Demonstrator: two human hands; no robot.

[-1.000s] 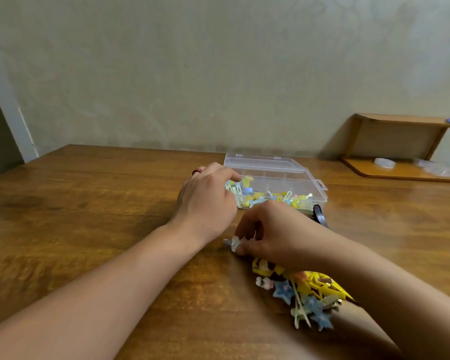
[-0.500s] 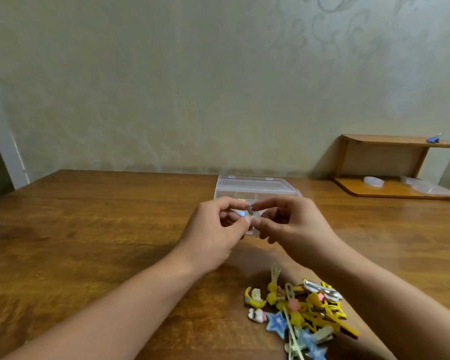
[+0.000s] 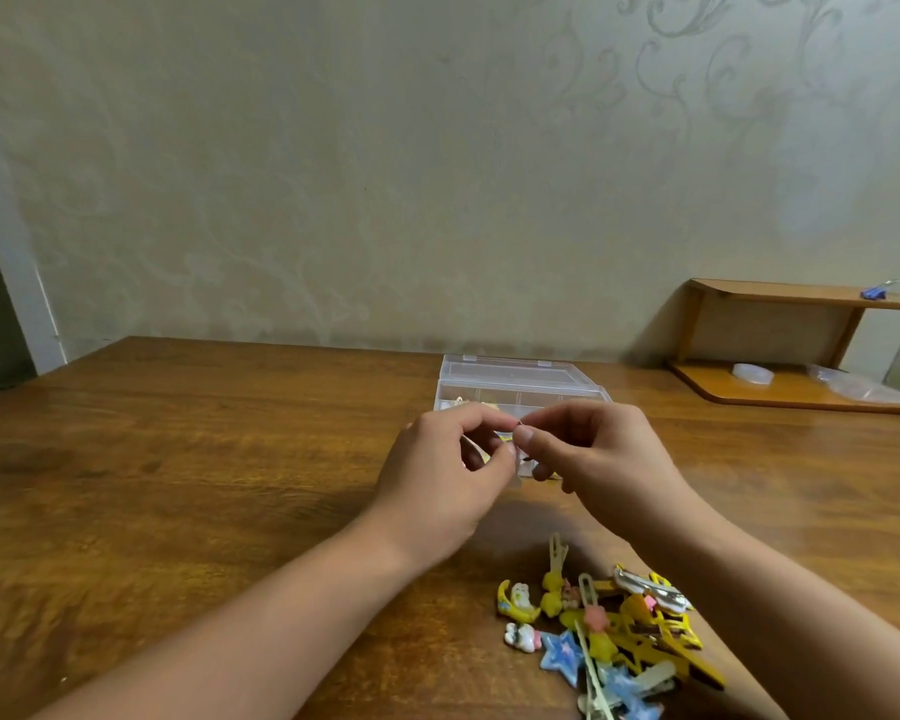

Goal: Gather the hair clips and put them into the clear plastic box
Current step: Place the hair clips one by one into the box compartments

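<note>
The clear plastic box (image 3: 515,381) stands open on the wooden table (image 3: 204,459), with a few hair clips inside. In front of it my left hand (image 3: 437,475) and my right hand (image 3: 598,459) meet fingertip to fingertip and pinch one small pale hair clip (image 3: 516,449) between them, raised above the table. The clip is mostly hidden by my fingers. A pile of hair clips (image 3: 609,631), yellow, blue star-shaped and pink, lies on the table near my right forearm.
A low wooden shelf unit (image 3: 780,350) sits at the back right with a small white item and plastic wrap on it. The wall runs close behind the box.
My right hand lifted a pale clip off the table by the pile. My left hand left the box and joined it; both now hold the clip in front of the box.
</note>
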